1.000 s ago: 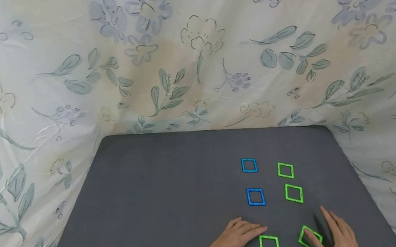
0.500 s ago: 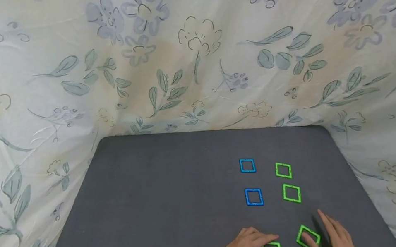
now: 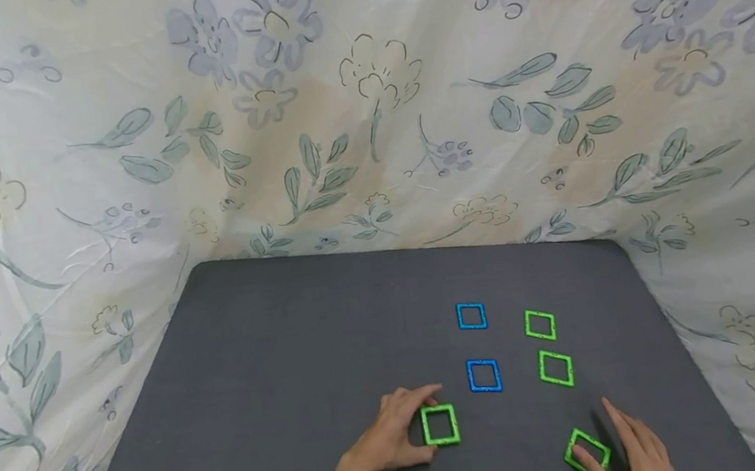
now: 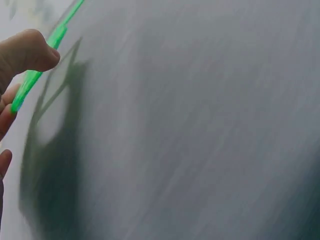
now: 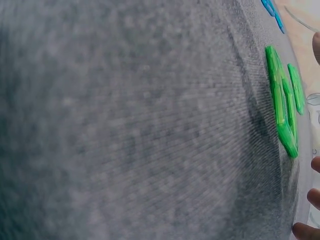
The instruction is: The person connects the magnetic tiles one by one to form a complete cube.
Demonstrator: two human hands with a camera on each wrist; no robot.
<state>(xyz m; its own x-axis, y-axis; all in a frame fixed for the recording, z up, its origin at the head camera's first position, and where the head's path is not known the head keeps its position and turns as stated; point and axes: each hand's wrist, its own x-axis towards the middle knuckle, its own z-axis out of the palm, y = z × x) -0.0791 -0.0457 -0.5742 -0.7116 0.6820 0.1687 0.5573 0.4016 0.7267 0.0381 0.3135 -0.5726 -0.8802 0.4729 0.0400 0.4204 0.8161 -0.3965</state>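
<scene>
On a dark grey counter (image 3: 281,375), the left hand (image 3: 391,434) pinches a green square frame (image 3: 441,425) at its left edge, just left of and below a blue square frame (image 3: 484,376). The right hand (image 3: 631,453), fingers relaxed, touches a second, tilted green frame (image 3: 587,452) well to the right.

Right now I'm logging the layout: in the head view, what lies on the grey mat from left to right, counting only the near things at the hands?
Left hand → green square it holds → green square under right hand's fingertips → right hand.
</scene>
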